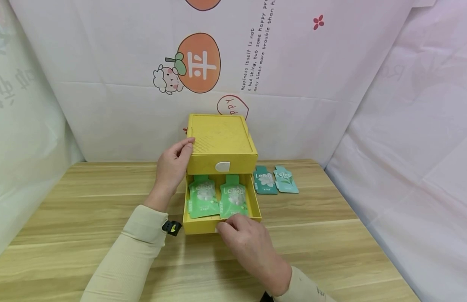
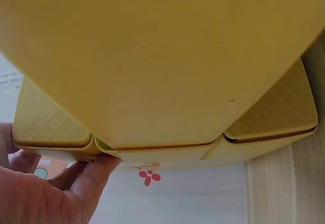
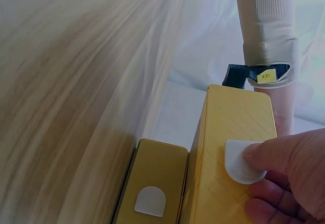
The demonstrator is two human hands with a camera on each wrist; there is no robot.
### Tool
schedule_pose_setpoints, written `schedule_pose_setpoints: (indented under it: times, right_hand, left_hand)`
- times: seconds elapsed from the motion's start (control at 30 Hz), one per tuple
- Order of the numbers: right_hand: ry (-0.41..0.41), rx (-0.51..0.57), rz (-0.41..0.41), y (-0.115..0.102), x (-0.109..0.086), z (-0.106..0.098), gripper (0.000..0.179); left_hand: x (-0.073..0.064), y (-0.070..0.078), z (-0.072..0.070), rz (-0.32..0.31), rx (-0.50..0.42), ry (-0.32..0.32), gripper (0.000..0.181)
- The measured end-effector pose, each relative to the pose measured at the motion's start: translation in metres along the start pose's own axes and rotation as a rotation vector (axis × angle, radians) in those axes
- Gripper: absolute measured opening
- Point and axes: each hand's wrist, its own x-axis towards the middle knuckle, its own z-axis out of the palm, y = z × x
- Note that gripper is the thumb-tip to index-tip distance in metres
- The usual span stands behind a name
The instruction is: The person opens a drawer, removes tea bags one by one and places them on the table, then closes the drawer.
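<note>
A yellow drawer box (image 1: 222,132) stands on the table, its top drawer closed and a lower drawer (image 1: 201,227) pulled out. Two green LeTea packets lie inside it: a left packet (image 1: 203,199) and a right packet (image 1: 234,198). My left hand (image 1: 170,165) grips the upper left edge of the box; in the left wrist view its fingers (image 2: 96,178) lie against the side. My right hand (image 1: 252,243) is at the front of the open drawer. The right wrist view shows it pinching the white pull tab (image 3: 241,161), with the thumb on the tab's face.
Right of the box lie a dark teal packet (image 1: 265,180) and a lighter teal packet (image 1: 286,180) on the wooden table (image 1: 312,243). Another closed drawer (image 3: 157,168) with its own white tab sits beneath the open one. A printed white cloth (image 1: 293,63) hangs behind.
</note>
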Motion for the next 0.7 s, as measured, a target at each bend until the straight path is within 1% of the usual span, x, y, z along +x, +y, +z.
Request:
schedule_pose_setpoints:
  times: [0.13,0.33,0.5,0.6,0.7]
  right_hand:
    - [-0.003,-0.006,-0.003,-0.0016,-0.0009,-0.0005,0.009]
    - [-0.015,-0.012,-0.011,-0.0043,-0.003,-0.0025,0.016]
    - [-0.018,-0.017,-0.013,-0.0061,-0.0046,-0.0042,0.014]
    - [-0.041,-0.01,-0.002,-0.0071,-0.0057,-0.0052,0.014]
    - [-0.068,0.003,0.012,-0.0083,-0.0063,-0.0064,0.022]
  left_hand:
    - [-0.0004,0.0011,-0.0007,0.002,-0.006,-0.002,0.045]
    - [-0.0002,0.001,-0.0009,-0.001,-0.006,-0.004,0.045]
    - [-0.0003,0.0012,-0.001,-0.005,-0.013,-0.002,0.045]
    - [-0.0004,0.0013,-0.0009,-0.004,-0.012,-0.004,0.045]
    - [-0.0004,0.0011,-0.0006,-0.002,-0.009,-0.005,0.046]
